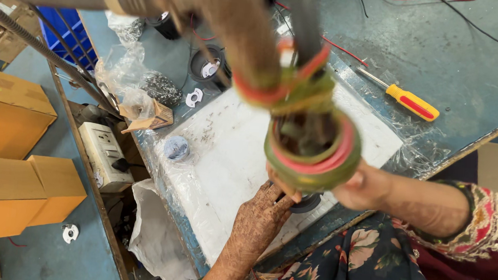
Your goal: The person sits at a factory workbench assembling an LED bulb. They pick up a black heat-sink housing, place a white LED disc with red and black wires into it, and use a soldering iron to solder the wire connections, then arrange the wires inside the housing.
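Observation:
A blurred brown hanging tool, wrapped in red and green bands, fills the middle of the view close to the camera. My left hand, covered in henna patterns, reaches up from below. Its fingers pinch a small dark round part on the white board. My right hand comes in from the right and meets the banded end of the tool. The tool hides its fingers, so I cannot tell whether they grip it.
A yellow and orange screwdriver lies at the right on the grey bench. Black round parts, plastic bags and a white power strip are at the left. Cardboard boxes stand on the floor.

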`<state>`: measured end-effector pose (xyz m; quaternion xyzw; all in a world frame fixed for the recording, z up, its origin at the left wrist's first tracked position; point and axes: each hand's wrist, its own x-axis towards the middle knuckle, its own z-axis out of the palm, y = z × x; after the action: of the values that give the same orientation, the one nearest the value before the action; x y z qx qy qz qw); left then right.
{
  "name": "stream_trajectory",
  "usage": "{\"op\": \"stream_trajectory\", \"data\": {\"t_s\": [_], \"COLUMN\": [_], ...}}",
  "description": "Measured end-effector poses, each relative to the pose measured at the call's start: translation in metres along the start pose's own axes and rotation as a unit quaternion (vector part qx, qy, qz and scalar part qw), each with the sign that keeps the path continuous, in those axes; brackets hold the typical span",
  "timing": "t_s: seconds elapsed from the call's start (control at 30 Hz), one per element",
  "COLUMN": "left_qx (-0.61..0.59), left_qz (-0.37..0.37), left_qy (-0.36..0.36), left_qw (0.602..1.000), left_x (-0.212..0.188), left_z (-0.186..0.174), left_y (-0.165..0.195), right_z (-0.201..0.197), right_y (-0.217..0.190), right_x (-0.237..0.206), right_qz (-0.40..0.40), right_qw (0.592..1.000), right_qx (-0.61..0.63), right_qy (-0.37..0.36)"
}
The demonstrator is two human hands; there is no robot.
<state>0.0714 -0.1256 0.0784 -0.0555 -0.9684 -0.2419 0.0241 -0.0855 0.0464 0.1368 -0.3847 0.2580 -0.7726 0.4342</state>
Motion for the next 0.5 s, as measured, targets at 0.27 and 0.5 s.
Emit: {"op": "stream_trajectory", "data": {"t_s": [0.27,0.5], "left_qx": [0.059,0.039], "left_qz": [0.023,-0.007], "left_qy": [0.053,0.081], "left_qw": [0.997,0.996], "left_x": [0.004,0.006], "left_z": [-0.008,-0.003], "left_y": [0.019,0.026], "right_z": [-0.018,-0.063], "right_y": [-0.070,-0.070], "right_x": [0.055,0.088], "right_qz": [-0.109,-0.201], "right_qw": [0.989,0.958], "right_qx": [-0.097,-0.195], "right_qy": [0.030,0.058]}}
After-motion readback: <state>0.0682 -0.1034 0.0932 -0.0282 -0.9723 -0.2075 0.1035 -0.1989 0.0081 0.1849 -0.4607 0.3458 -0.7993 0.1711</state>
